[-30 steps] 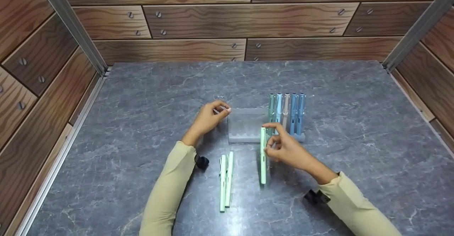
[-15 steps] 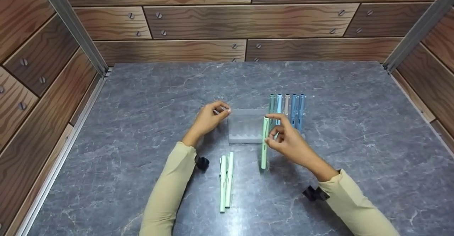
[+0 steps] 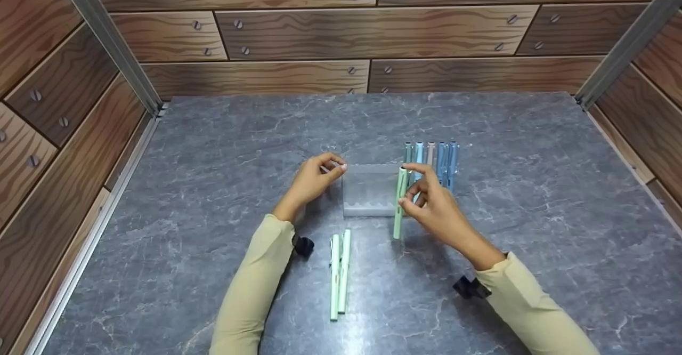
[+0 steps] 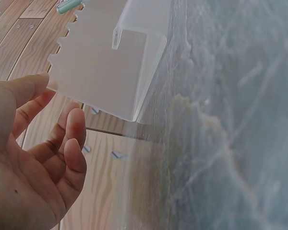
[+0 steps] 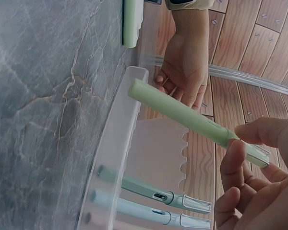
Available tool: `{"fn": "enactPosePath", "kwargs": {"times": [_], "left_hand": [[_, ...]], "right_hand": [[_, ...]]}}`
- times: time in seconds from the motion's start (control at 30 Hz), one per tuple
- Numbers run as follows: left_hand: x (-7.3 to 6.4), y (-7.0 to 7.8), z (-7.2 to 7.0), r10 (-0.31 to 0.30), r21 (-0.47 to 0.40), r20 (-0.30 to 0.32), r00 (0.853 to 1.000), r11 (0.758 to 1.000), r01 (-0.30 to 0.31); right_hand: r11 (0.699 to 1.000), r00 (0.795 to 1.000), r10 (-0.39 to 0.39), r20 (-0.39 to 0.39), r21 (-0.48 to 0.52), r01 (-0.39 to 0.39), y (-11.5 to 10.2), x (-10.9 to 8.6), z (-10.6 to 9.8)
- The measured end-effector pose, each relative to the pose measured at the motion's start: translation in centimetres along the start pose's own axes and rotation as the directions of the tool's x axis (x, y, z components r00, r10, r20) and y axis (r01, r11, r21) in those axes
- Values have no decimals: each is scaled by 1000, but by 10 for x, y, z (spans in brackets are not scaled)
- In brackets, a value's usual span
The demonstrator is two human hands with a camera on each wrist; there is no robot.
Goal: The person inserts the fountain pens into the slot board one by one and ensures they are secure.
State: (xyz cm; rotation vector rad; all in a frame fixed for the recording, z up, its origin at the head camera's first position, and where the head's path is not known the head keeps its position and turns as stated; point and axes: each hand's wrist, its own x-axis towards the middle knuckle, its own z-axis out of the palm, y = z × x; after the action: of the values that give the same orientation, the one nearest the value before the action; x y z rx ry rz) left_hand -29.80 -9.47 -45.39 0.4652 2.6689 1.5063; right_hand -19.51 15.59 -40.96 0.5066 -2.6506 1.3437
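Observation:
My right hand [image 3: 434,203] pinches a light green pen [image 5: 182,115] between thumb and fingers, one fingertip at its capped end. The pen is held over the front of a frosted plastic pen stand [image 3: 367,190], just left of the dark green pen [image 5: 149,189] in it. With thumb and index finger my left hand [image 3: 315,176] pinches the stand's upper left corner, and its other fingers curl loosely in the left wrist view. Two more light green pens, a left one [image 3: 334,277] and a right one [image 3: 345,269], lie side by side in front of the stand.
Pens fill the stand's right part: a light blue pen [image 5: 134,208], a greyish pen [image 3: 430,153] and two blue ones at the right end [image 3: 453,163]. Scalloped notches line the stand's edges. Wood-patterned walls [image 3: 373,30] surround the grey marbled table [image 3: 213,131].
My right hand has carried the light green pen away from me and slightly right, up over the stand's front edge. The left hand stays at the stand's corner.

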Motion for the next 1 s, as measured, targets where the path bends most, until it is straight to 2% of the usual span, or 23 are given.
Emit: {"fn": "enactPosePath", "kwargs": {"times": [0.47,0.83,1.0], "left_hand": [[-1,0,0,6,7,-4,1000,1000,-6],[0,0,1,8,-14,-8,1000,1000,-8],[0,-1,1,5,-6,-7,1000,1000,-5]], "right_hand": [[990,988,-90,-124,-115,76,3,4,2],[968,959,-173,-224,-220,123,10,11,8],[954,939,-215,-269,-263,143,12,14,10]]}}
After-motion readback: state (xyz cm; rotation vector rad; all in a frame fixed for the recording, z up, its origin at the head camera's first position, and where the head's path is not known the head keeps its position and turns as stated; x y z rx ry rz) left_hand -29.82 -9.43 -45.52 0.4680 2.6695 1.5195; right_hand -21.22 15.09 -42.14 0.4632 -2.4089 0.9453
